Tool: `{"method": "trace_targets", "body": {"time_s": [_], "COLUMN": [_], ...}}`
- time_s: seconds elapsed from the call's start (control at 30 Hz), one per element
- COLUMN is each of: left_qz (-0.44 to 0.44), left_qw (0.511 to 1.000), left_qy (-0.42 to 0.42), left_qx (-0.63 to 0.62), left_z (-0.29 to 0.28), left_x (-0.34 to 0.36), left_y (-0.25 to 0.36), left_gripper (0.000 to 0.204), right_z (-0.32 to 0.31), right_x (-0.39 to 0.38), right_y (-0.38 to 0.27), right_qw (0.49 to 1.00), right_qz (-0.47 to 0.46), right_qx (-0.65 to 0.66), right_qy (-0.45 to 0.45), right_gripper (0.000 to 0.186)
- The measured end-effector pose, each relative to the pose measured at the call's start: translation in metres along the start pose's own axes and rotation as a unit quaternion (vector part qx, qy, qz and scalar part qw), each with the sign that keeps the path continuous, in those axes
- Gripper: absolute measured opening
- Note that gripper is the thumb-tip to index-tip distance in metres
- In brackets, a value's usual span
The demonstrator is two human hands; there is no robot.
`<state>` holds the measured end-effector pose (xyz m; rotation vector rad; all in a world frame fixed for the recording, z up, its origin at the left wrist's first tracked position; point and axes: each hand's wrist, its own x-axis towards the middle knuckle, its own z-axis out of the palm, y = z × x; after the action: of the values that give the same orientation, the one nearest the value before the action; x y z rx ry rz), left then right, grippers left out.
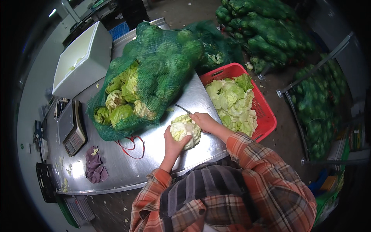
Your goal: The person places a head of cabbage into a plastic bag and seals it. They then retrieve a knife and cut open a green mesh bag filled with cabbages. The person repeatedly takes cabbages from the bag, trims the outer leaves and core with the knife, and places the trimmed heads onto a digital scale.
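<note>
Cabbage (181,128) Being Held Over a Shiny Table (123,172)

A purple cloth (96,168) is lying on the left. Next, a big green net bag (166,62) is bulging. The left hand (175,144) is cupping the cabbage near the table's front edge, fingers spread wide around it. The right hand (201,120) is curling its fingers closed around a small knife (182,109). Farther right, a red basket (266,116) is holding loose leaves (230,99).

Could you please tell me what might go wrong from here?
The knife in the right hand is close to the left hand on the pale cabbage head, so a slip could cut the fingers.

The green net bag lies open toward the person, so loose cabbage heads might roll out.

The red cord lying loose on the steel table could perhaps snag.
</note>
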<state>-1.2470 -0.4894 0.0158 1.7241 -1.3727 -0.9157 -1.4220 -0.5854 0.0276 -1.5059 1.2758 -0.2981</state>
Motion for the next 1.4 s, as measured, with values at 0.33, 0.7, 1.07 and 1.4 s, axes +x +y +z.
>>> {"method": "trace_targets", "body": {"time_s": [0.33, 0.7, 1.07, 1.4], "left_qz": [-0.098, 0.003, -0.216, 0.140], "left_qw": [0.967, 0.994, 0.974, 0.969], "left_qy": [-0.059, -0.108, -0.052, -0.114], "left_qx": [-0.227, -0.029, 0.033, 0.169], "left_z": [-0.044, -0.040, -0.047, -0.061], "left_x": [-0.053, -0.053, -0.061, -0.054], "left_y": [-0.033, -0.016, -0.006, 0.004], "left_gripper": [0.094, 0.102, 0.097, 0.101], "right_z": [0.015, 0.016, 0.022, 0.050], "right_x": [-0.028, -0.034, -0.052, 0.012], "right_y": [0.014, -0.035, -0.007, 0.024], "right_qw": [0.996, 0.981, 0.997, 0.979], "right_qz": [-0.011, -0.166, -0.073, -0.139], "right_qx": [0.063, -0.074, -0.017, -0.048], "right_qy": [0.064, -0.064, 0.027, 0.142], "right_gripper": [0.050, 0.035, 0.089, 0.035]}}
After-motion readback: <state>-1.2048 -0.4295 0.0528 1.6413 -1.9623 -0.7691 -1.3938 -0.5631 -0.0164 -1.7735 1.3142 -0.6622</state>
